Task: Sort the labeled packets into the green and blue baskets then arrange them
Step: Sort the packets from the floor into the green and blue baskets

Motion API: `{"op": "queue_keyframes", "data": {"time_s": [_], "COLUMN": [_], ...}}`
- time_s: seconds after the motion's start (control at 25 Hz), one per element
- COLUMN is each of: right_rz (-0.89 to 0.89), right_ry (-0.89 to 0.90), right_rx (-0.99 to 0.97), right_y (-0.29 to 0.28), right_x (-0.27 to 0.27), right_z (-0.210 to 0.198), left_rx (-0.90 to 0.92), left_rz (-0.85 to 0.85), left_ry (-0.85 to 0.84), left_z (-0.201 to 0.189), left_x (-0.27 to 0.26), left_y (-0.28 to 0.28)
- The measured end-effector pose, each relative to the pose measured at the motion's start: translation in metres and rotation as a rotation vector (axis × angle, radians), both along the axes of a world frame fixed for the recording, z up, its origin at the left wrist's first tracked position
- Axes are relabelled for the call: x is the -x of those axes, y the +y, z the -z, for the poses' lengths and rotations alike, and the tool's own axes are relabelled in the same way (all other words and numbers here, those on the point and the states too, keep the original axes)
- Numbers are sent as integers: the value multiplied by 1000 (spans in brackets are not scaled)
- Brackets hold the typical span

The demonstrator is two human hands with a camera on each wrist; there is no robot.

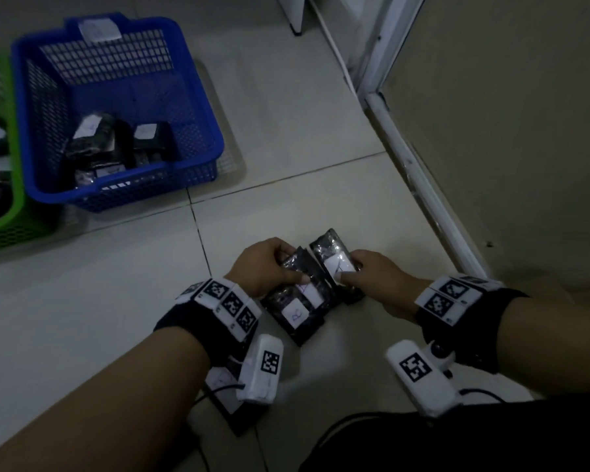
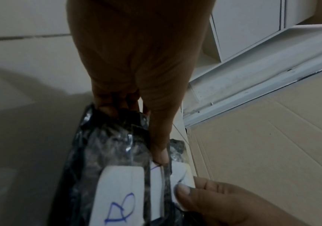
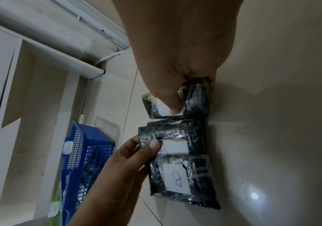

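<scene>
Black wrapped packets with white handwritten labels are bunched on the floor tiles between my hands. My left hand (image 1: pixel 295 264) grips one packet (image 1: pixel 315 284), thumb on its label edge; the same grip shows in the left wrist view (image 2: pixel 137 134). My right hand (image 1: pixel 349 270) pinches a second packet (image 1: pixel 331 250) by its label end, as the right wrist view (image 3: pixel 187 94) also shows. A third labelled packet (image 1: pixel 295 315) lies just below them, overlapping the left one. The blue basket (image 1: pixel 198 107) at upper left holds several packets. The green basket (image 1: pixel 14 212) sits at the left edge.
Another labelled packet (image 1: pixel 225 396) lies under my left wrist. A white door frame (image 1: pixel 423 185) and a beige cardboard sheet (image 1: pixel 508 131) border the right side. A clear tray (image 1: pixel 232 161) sits beside the blue basket. Cables trail near my lap.
</scene>
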State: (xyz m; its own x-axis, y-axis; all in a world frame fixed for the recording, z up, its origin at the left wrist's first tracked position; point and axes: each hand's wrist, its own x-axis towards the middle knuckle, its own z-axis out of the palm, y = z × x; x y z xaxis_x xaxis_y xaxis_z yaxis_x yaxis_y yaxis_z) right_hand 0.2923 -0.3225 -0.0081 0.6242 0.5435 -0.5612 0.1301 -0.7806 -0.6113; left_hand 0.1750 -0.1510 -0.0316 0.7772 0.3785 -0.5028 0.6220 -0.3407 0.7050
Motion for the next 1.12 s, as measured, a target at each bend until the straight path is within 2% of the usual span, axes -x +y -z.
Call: {"op": "queue_keyframes", "data": {"time_s": [0.2,0.44,0.68,0.92,1.04,1.12], "right_rz": [99,199,209,108,166,178], "right_ry": [213,372,536,535,425,302], "right_rx": [-149,-297,-421,-585,-627,-598], "right_y": [25,63,109,177,221,252], "right_x": [-2,3,26,40,35,27], "right_z": [-3,-13,-37,-73,-91,-92], "left_rx": [14,402,488,361,363,292], "left_rz": [-111,-445,-648,-893,-840,-774], "left_ry": [-110,-235,-355,-553,-645,-663], "left_z": [-6,-22,-51,-74,-97,-105], "left_x": [12,32,58,69,61,54], "left_y": [33,64,96,143,173,196]}}
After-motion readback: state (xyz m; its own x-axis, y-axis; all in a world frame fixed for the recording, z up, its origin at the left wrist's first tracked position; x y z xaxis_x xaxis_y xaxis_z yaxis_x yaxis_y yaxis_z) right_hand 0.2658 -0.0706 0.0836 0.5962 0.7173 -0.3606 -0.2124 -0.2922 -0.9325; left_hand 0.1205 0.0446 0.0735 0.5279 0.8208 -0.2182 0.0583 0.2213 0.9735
